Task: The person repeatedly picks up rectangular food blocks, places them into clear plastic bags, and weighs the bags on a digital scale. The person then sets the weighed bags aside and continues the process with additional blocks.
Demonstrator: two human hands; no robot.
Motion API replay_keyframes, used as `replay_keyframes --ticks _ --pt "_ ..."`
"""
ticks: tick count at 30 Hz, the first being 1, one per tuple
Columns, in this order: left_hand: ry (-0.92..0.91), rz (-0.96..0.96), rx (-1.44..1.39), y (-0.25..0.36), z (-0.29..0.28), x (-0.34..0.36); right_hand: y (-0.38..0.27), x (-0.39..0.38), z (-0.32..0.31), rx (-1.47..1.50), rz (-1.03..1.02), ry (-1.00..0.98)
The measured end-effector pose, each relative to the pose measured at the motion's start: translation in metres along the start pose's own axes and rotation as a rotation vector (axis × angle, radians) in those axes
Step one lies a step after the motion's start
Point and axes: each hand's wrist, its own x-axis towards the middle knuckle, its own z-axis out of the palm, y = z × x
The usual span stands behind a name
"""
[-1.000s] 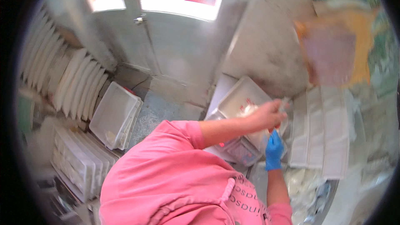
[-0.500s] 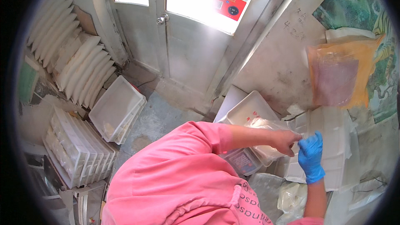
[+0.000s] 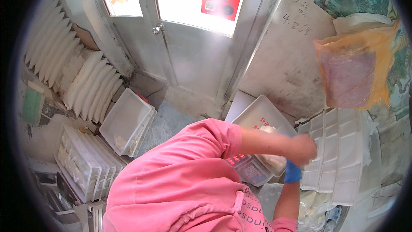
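Note:
My left hand (image 3: 304, 149) is bare and curled into a fist, a little smeared by motion. It crosses over my right hand (image 3: 293, 171), which wears a blue glove. The right hand's fingers are hidden behind my left wrist. Both hands are beside a clear plastic bag (image 3: 274, 162) with something pale in it. That bag rests at a digital scale (image 3: 252, 171) with red lit digits, partly covered by my left forearm. What my left fingers grip cannot be made out.
A white tray (image 3: 264, 107) with red writing leans behind the bag. Ribbed white trays (image 3: 330, 146) stand at the right, below an orange bag (image 3: 349, 73). Stacked white crates (image 3: 81, 159) and a tilted tray (image 3: 126, 118) are at left, near white sacks (image 3: 90, 83). A grey door (image 3: 189, 56) stands ahead.
Both hands have moved left, closer to the plastic bag. The gloved hand, whose fingers showed before, now lies behind my left wrist. The view has shifted slightly.

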Motion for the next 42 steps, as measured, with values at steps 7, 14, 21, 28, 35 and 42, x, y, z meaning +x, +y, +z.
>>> replay_keyframes --ticks 7,14,21,28,35,42 --pt "0.306 0.111 -0.671 -0.061 0.010 -0.013 -0.105 0.028 -0.027 0.532 0.636 -0.017" --pt "-0.199 -0.156 -0.643 -0.093 0.067 -0.063 -0.059 0.009 -0.055 0.941 0.464 -0.218" --pt "-0.237 -0.689 -1.440 -0.091 0.025 -0.066 -0.126 0.034 -0.023 -0.819 -0.176 0.095" --pt "0.114 -0.527 -1.344 -0.105 0.054 -0.069 -0.093 0.016 0.004 -0.613 -0.243 0.288" --pt "0.359 -1.078 -0.725 -0.177 0.103 -0.112 -0.079 -0.100 0.018 -0.540 -0.038 0.270" --pt "0.362 -0.536 -0.478 0.051 0.109 -0.038 -0.010 -0.286 -0.133 -0.807 0.598 1.332"
